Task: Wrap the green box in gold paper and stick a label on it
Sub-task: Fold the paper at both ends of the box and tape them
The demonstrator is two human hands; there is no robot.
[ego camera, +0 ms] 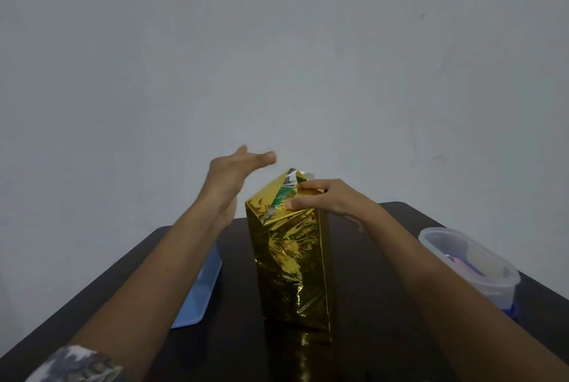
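The tall rectangular green box (281, 197) stands upright near the middle of the dark counter (385, 304), covered almost wholly in shiny, crinkled gold foil paper (289, 261). Only a small patch of green shows at the top, where the paper's end flaps are still unfolded and one pointed flap sticks up. The gold reflects on the counter just in front of the box's base.

The right hand (326, 198) rests on the top of the box, its fingers (308, 203) pressed together and pushing a fold of the paper down against the top edge. The left hand (234, 172) is raised beside and slightly above the box's top left corner, apart from it, palm turned towards the box with its fingers extended and close together; it is blurred.

A flat light blue plastic lid (200, 292) lies on the counter to the left, partly under the left forearm. A clear plastic container (471, 261) sits at the right edge.
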